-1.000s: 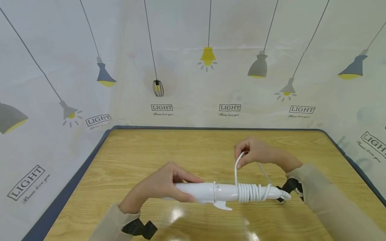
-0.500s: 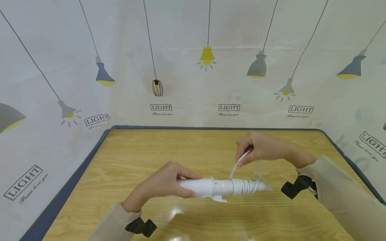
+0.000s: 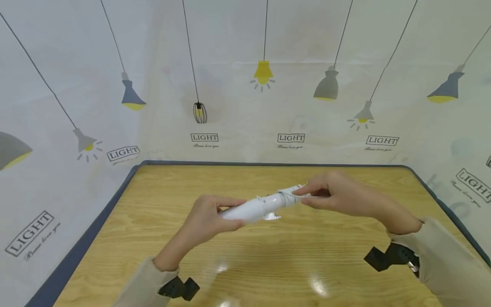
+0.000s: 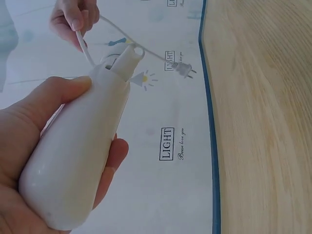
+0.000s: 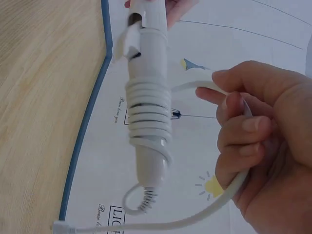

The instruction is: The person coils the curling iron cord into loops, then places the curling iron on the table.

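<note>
In the head view my left hand point(image 3: 205, 219) grips the thick, smooth end of a white curling iron point(image 3: 247, 211) above the table. The iron slants up toward the right. Its power cord point(image 5: 148, 114) is wound in several close turns round the narrow part, and a small lever point(image 5: 129, 41) sticks out from the side. My right hand point(image 3: 341, 194) pinches the free stretch of cord beside the coils, with the other fingers curled round it. From that hand the cord runs to a two-pin plug point(image 4: 183, 69), dangling in the left wrist view.
A wood-grain table point(image 3: 245, 264) with a dark blue edge lies below both hands. White sheeting point(image 3: 238, 140) printed with lamps stands behind and on both sides. Black camera mounts point(image 3: 391, 258) sit on both wrists.
The iron has risen and tipped, its cord end now pointing up and away to the right. My right hand has brought the cord down and round from above to the near side of the coils.
</note>
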`<control>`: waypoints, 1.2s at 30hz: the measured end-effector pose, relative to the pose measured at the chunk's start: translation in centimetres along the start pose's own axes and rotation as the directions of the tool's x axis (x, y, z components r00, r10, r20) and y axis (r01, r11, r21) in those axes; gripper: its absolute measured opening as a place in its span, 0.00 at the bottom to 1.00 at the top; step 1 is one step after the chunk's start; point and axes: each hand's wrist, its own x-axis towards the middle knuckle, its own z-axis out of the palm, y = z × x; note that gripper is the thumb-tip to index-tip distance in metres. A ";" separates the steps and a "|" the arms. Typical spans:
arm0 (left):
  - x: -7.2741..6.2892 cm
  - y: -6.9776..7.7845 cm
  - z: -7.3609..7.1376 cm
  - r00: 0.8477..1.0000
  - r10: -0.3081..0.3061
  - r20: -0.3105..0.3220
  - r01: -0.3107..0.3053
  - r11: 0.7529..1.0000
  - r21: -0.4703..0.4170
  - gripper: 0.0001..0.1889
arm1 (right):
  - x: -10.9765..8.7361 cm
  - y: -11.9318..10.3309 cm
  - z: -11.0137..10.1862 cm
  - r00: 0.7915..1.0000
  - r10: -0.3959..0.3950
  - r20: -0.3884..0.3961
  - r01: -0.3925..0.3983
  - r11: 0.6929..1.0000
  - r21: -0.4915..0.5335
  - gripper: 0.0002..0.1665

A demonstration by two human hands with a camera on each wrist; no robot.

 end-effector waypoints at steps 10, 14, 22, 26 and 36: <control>0.4 -0.2 -0.4 0.982 -0.082 -0.169 0.064 0.992 -0.111 0.21 | -0.6 0.3 2.9 0.994 -0.007 -0.106 0.026 0.982 0.186 0.23; 0.5 -0.4 -0.6 0.976 -0.089 -0.197 0.046 0.975 -0.216 0.22 | -0.6 1.6 4.7 0.970 -0.084 -0.228 0.153 0.941 0.302 0.24; 0.6 0.1 -1.0 0.988 -0.047 -0.150 -0.011 0.932 -0.362 0.21 | 0.0 4.3 6.8 0.918 -0.188 -0.351 0.343 0.818 0.461 0.29; 0.5 0.2 -1.1 0.995 -0.032 -0.098 -0.012 0.907 -0.420 0.21 | 0.3 5.5 7.1 0.918 -0.175 -0.357 0.356 0.760 0.544 0.27; 0.1 0.7 -0.7 0.996 0.071 0.048 -0.036 0.851 -0.525 0.22 | 1.4 7.3 7.1 0.948 0.095 -0.304 0.111 0.795 0.597 0.10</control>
